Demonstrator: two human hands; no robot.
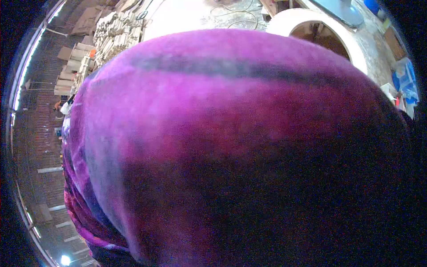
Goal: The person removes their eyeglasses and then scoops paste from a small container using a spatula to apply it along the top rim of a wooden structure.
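Note:
Purple cloth (200,102) fills most of the head view, very close to the camera and blurred, dark in its lower right part. Folds of the cloth run down its left side. Neither my left hand nor my right hand shows; whatever lies behind the cloth is hidden. Beyond its upper right edge stands a white ring-shaped object (284,20) with a dark brown opening.
Stacks of pale wooden pieces (118,33) lie at the upper left. A cable (235,11) curls on the pale floor at the top. Blue plastic (405,80) is at the far right. A corrugated wall or roof (42,133) runs down the left.

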